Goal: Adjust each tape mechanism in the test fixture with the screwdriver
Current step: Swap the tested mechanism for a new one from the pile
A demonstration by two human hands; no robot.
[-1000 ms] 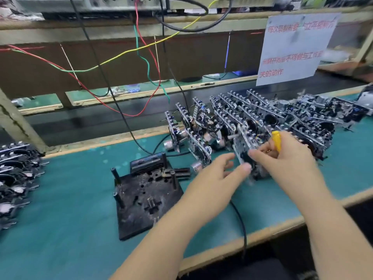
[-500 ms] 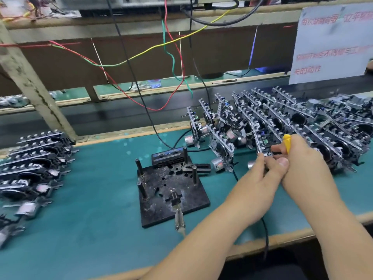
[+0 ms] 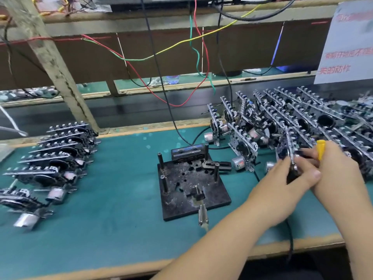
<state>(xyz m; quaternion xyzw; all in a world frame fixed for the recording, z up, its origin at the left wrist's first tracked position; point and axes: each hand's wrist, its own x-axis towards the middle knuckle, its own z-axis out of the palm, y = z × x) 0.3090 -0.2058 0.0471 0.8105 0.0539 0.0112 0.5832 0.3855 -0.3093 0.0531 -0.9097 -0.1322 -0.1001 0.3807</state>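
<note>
Head view looks down on a green desk [image 3: 113,229] with a wooden front edge. Left hand [image 3: 290,182] grips one tape mechanism [image 3: 287,152], fingers curled round its lower end; the unit stands on edge, raised at the near side of the right-hand batch. Right hand [image 3: 335,170] holds the yellow-handled screwdriver [image 3: 320,149], fingers clenched around it, only the top of the handle showing above the hand. The tip is hidden; whether it touches the held unit cannot be told. The two hands touch each other at the thumbs.

Test fixture [image 3: 191,188], a black plate with upright posts and a blue-and-black block at its far edge, sits on the desk to the left of the hands, apart from them. No mechanism is seated in it. A metal lever [image 3: 202,216] projects over its near edge.

Right-hand batch of mechanisms [image 3: 302,118] stands in leaning rows behind and beside the hands. Left-hand batch of mechanisms [image 3: 54,158] lies in a stacked row at the left edge of the desk, well apart from the fixture; its near units are blurred.

Coloured wires [image 3: 141,59] hang from the upper shelf. A black cable [image 3: 171,122] runs down to the fixture block. A printed notice [image 3: 347,47] stands at the upper right.
</note>
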